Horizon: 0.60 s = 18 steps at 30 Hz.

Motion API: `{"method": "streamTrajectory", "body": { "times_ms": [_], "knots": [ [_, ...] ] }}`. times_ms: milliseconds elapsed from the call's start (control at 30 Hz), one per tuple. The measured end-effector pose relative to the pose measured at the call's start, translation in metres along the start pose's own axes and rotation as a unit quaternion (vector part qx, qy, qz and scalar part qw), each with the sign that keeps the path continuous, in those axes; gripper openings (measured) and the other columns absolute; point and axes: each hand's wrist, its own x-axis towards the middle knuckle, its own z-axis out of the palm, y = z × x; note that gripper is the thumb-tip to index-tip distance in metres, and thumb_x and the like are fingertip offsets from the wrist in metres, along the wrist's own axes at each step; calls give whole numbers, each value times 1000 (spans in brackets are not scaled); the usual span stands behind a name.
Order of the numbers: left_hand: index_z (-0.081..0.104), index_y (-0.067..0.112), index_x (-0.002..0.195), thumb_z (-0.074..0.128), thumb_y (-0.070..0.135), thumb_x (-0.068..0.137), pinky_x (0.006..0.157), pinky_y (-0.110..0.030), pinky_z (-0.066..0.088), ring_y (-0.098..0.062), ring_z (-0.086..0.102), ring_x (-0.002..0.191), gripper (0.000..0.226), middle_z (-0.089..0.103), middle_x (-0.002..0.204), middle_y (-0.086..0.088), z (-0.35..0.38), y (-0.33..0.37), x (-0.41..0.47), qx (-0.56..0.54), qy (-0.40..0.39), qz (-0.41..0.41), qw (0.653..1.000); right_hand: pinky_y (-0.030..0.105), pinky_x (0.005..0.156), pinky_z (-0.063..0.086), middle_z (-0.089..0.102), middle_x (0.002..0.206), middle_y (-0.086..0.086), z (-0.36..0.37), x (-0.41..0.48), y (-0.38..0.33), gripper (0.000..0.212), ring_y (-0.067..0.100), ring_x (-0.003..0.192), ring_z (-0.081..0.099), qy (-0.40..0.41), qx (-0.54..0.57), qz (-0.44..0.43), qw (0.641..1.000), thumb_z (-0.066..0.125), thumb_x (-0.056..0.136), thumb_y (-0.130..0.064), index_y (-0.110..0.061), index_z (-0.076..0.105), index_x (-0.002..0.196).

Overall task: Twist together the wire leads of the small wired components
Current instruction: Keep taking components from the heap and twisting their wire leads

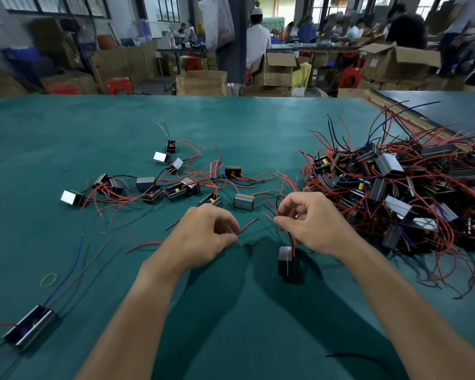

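Working at the green table (66, 138), you keep the big tangled pile (395, 182) at right, probably as stock within reach, and a looser spread (170, 185) far left. One component (287, 259) sits below your right hand (310, 220), whose curled fingers pinch its leads. Your left hand (203, 237) pinches a red lead (247, 226) between thumb and forefinger.

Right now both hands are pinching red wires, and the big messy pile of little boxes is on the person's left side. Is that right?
Not quite. The head view shows the big pile on the person's right side, not the left. The rest is right: the left hand and the right hand are both pinching red wires.
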Motion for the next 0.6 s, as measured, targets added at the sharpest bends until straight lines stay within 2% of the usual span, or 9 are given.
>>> {"method": "streamTrajectory", "body": {
  "times_ms": [67, 133, 267, 367, 467, 533, 600],
  "knots": [
    [73, 25, 74, 72, 14, 83, 65, -22, 52, -6, 63, 60, 13, 71, 64, 9, 0, -1, 1, -19, 11, -14, 1000, 24, 44, 43, 60, 52, -4, 3, -2, -2, 19, 9, 38, 49, -25, 37, 18, 999, 74, 83, -4, -12, 60, 71],
    [71, 22, 71, 68, 14, 87, 64, -26, 54, -7, 61, 55, 18, 70, 62, 9, 1, -1, 3, -32, 15, -30, 999, 25, 39, 44, 60, 51, -2, 5, -3, -4, 18, 14, 35, 49, -47, 71, 32, 996, 70, 85, -1, -10, 59, 74],
    [67, 19, 74, 61, 10, 92, 64, -25, 54, -9, 66, 58, 21, 72, 66, 2, 2, -1, 4, -90, 21, -64, 994, 26, 39, 46, 57, 51, -7, 10, -5, -7, 17, 13, 36, 49, -58, 100, 38, 993, 68, 86, 3, -7, 58, 78],
    [57, 21, 86, 52, 6, 95, 54, -17, 46, -11, 66, 56, 18, 72, 66, 3, 2, 0, 3, -120, 39, -69, 990, 27, 40, 46, 58, 54, -10, 8, -5, -9, 17, 12, 38, 50, -61, 124, 39, 990, 68, 86, 4, -7, 59, 78],
    [46, 28, 92, 41, -1, 93, 50, -23, 43, -15, 65, 56, 29, 70, 68, 0, 2, 0, 2, -123, 42, -65, 989, 25, 40, 47, 60, 61, -6, 7, -7, -12, 17, 12, 38, 52, -63, 159, 36, 985, 69, 84, 6, -7, 60, 77],
    [47, 30, 91, 38, -4, 89, 47, -22, 40, -16, 65, 58, 35, 67, 70, 0, 2, 0, 2, -112, 38, -57, 991, 25, 41, 48, 60, 66, -1, 7, -7, -13, 16, 13, 39, 52, -63, 182, 40, 980, 68, 84, 7, -5, 61, 78],
    [56, 29, 86, 43, -4, 87, 49, -19, 42, -16, 65, 62, 35, 65, 74, 5, 3, 1, 2, -81, 30, -40, 995, 27, 43, 48, 60, 65, -1, 8, -7, -13, 14, 15, 41, 53, -61, 193, 44, 978, 68, 84, 7, -4, 61, 78]
  ]
}}
